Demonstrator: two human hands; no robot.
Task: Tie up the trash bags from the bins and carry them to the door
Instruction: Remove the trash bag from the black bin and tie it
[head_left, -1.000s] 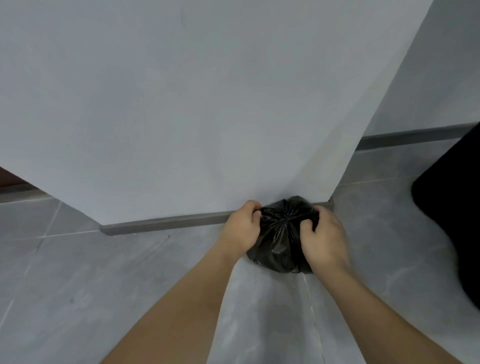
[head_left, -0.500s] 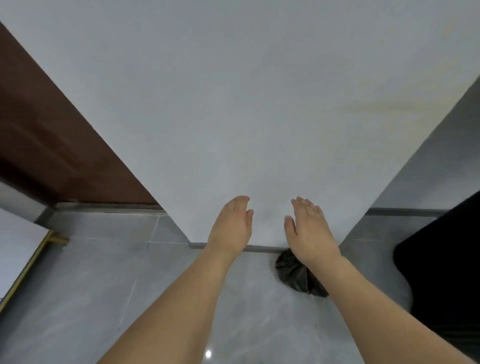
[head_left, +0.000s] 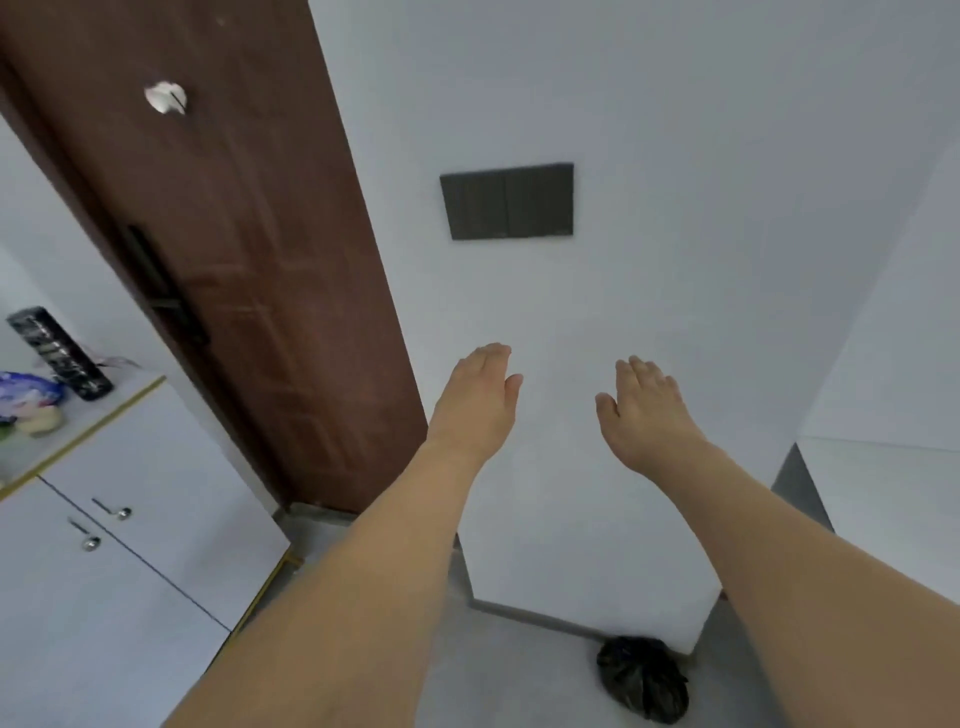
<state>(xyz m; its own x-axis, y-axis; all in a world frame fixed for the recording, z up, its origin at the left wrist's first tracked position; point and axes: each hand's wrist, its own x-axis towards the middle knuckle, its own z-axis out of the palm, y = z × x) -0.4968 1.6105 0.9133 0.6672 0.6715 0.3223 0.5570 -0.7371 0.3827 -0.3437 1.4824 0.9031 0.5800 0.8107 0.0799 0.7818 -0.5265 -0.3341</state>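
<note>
Now both hands (head_left: 556, 405) outstretched, empty.

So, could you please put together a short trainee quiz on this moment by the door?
1. True or false: the black trash bag rests on the floor beside the white wall.
2. Which hand holds the bag: A the left hand, B the right hand, C neither?
3. Fill in: the brown door stands to the ___ of the dark switch panel.

Key: 1 true; 2 C; 3 left.
</note>
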